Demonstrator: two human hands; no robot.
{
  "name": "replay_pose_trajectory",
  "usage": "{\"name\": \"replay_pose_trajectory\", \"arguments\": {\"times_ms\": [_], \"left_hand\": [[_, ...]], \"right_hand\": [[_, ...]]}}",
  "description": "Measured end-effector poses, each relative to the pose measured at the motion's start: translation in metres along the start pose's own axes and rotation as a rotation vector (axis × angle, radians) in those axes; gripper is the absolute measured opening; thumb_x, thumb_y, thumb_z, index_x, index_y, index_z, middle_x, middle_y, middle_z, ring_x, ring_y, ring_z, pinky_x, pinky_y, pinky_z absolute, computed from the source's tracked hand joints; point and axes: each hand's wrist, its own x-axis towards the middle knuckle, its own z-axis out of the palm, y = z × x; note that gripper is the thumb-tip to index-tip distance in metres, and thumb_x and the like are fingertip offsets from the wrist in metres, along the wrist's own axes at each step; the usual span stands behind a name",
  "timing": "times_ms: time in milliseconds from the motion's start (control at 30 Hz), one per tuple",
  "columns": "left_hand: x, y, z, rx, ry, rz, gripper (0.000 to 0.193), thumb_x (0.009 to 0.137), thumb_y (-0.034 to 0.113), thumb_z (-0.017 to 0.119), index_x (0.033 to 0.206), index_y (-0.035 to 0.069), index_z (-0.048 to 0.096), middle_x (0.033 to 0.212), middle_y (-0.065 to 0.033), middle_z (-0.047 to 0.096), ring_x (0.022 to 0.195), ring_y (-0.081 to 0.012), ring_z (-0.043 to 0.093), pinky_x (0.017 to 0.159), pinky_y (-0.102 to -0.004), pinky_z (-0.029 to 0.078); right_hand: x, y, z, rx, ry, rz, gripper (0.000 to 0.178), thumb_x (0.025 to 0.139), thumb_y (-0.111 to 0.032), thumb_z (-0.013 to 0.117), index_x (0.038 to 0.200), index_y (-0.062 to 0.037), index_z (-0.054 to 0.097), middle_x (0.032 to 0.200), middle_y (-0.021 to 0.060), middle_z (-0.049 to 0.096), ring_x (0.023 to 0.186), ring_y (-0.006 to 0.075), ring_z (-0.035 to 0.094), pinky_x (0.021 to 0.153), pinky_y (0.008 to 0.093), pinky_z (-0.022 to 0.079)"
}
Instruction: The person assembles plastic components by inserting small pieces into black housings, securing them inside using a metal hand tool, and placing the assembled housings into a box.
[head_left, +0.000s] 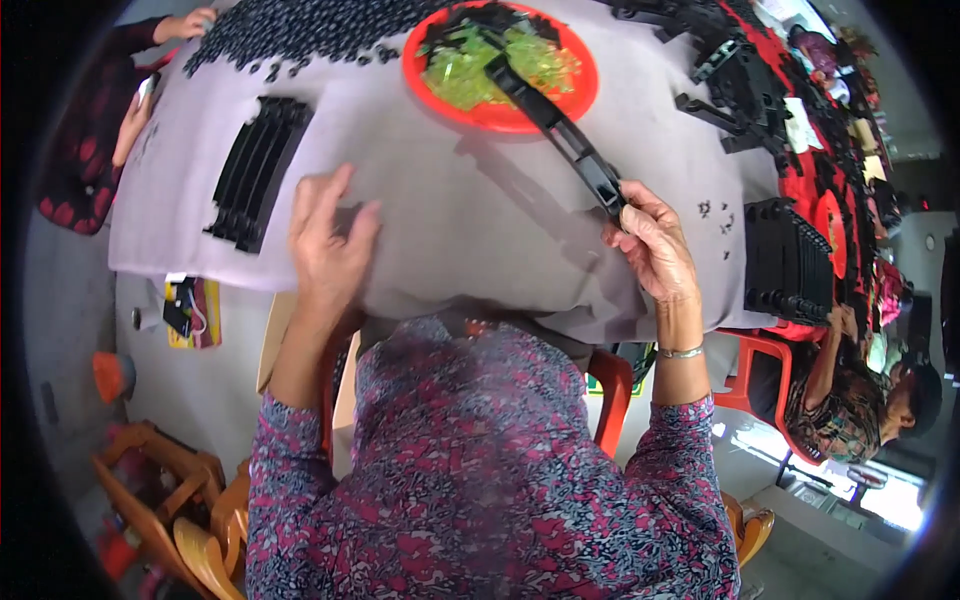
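My right hand (655, 240) grips the near end of a long, narrow black plastic part (560, 130). It slants away to the left, and its far end reaches over a red plate (590, 95). Pale green translucent pieces (475, 80) and some small black pieces are heaped on that plate. Over the cloth to the left, my left hand (330, 235) holds nothing, its fingers spread and slightly blurred. Beyond it to the left, several similar long black parts (258, 175) lie side by side in a row.
Many small black pieces (300, 35) are piled at the far left of the cloth-covered table (420, 200). More black parts stand stacked at the right (785, 260) and far right. One person's hand (135, 125) shows at the left edge; another person (850, 400) sits at the right.
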Motion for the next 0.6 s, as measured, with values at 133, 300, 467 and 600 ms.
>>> {"name": "replay_pose_trajectory", "arguments": {"times_ms": [133, 300, 467, 600], "left_hand": [[0.019, 0.036, 0.004, 0.031, -0.024, 0.146, 0.066, 0.066, 0.009, 0.082, 0.127, 0.002, 0.059, 0.113, -0.0156, 0.058, 0.104, -0.0333, 0.054, 0.089, -0.0432, 0.045], [0.018, 0.049, 0.019, 0.107, -0.18, 0.263, 0.071, 0.063, 0.017, 0.084, 0.127, 0.004, 0.057, 0.124, -0.0153, 0.052, 0.118, -0.0335, 0.046, 0.097, -0.0482, 0.036], [0.006, 0.05, 0.031, 0.106, -0.003, 0.165, 0.073, 0.066, 0.018, 0.084, 0.13, 0.004, 0.053, 0.123, -0.0147, 0.05, 0.113, -0.0329, 0.048, 0.094, -0.0465, 0.038], [-0.01, 0.073, 0.036, -0.288, -0.058, -0.264, 0.081, 0.074, 0.019, 0.082, 0.14, 0.0, 0.039, 0.126, -0.0177, 0.046, 0.108, -0.0282, 0.05, 0.089, -0.041, 0.045]], "right_hand": [[-0.001, 0.011, 0.01, -0.045, -0.103, 0.103, 0.035, 0.086, -0.016, 0.073, 0.116, 0.0, 0.063, 0.089, 0.0005, 0.063, 0.074, 0.0097, 0.058, 0.067, 0.0228, 0.047], [0.006, 0.013, 0.015, -0.112, -0.17, 0.21, 0.036, 0.088, -0.016, 0.071, 0.118, 0.0022, 0.062, 0.086, 0.0026, 0.063, 0.071, 0.0111, 0.059, 0.066, 0.0249, 0.05], [-0.001, 0.024, 0.024, 0.033, -0.109, 0.226, 0.032, 0.091, -0.019, 0.07, 0.115, 0.0008, 0.062, 0.085, -0.001, 0.06, 0.072, 0.0083, 0.057, 0.066, 0.0227, 0.048], [-0.012, 0.035, 0.047, 0.14, -0.007, 0.098, 0.027, 0.094, -0.017, 0.066, 0.114, -0.0012, 0.059, 0.087, -0.0012, 0.059, 0.07, 0.008, 0.057, 0.065, 0.0225, 0.049]]}}
